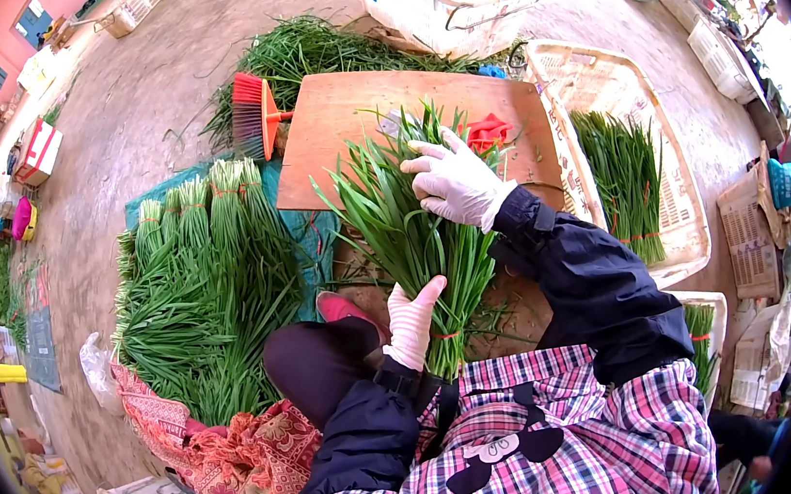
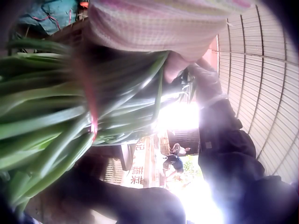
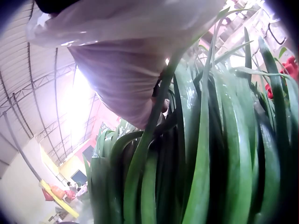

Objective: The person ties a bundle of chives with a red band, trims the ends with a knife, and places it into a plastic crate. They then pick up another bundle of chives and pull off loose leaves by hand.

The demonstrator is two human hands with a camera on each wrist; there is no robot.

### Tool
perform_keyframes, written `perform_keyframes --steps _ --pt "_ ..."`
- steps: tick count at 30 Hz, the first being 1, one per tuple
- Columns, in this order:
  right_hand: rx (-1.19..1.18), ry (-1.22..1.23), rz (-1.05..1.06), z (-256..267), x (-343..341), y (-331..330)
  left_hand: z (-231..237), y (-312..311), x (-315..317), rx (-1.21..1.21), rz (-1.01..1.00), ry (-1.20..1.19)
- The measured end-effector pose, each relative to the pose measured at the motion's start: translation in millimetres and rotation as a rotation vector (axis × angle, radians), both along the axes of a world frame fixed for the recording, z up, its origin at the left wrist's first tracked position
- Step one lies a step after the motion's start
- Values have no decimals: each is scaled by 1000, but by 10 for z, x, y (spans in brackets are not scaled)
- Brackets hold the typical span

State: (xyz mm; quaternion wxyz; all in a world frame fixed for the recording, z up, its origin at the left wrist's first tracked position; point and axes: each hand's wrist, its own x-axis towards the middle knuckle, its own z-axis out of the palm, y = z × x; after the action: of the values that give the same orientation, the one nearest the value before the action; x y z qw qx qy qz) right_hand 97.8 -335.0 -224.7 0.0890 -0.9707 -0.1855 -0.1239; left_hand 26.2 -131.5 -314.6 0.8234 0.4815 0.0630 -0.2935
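The banded green bunch [image 1: 391,204] is held over the near edge of the bench [image 1: 332,118]. The left hand [image 1: 411,325] grips it beside the red band [image 1: 445,336]; the right hand [image 1: 459,183] rests relaxed fingers, slightly apart, on the far leaves. Step in hand, as judged: straightening leaves. The next move calls for light strokes above a firm grip.

Head view, now: smooth matt wood being shown by the board [image 1: 342,121], 12 o'clock | gloss being thrown off the leaves [image 3: 236,140] | perforated plastic being seen in the crate [image 1: 681,205], 3 o'clock | creased cloth being shown by the patterned fabric [image 1: 245,464], 7 o'clock; plaid cloth [image 1: 577,470] being spotted, 6 o'clock.
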Motion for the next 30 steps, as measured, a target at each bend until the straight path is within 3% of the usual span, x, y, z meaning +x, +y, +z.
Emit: perform_keyframes --steps 5,9,12,15,18,23,26,29,30 --pt "-43 -40 -65 15 -18 47 -33 -1 8 -13 6 -1" --pt "365 -372 -403 -184 65 -14 -42 4 4 -22 3 -12" --pt "614 -338 -296 -106 104 -117 -51 8 0 -41 4 9" --pt "320 -202 -102 118 80 -59 -31 10 4 6 -12 -4" --pt "184 -145 81 189 129 27 15 0 -2 -20 0 -3" --pt "-160 -90 129 179 216 20 -15 -5 -4 -8 9 0" --pt "-194 -77 134 233 210 56 -16 -7 -3 -12 22 5" --pt "221 -359 -154 326 146 67 -40 9 27 -44 63 10" --pt "676 -533 -154 330 195 -17 -16 29 45 -57 83 13"
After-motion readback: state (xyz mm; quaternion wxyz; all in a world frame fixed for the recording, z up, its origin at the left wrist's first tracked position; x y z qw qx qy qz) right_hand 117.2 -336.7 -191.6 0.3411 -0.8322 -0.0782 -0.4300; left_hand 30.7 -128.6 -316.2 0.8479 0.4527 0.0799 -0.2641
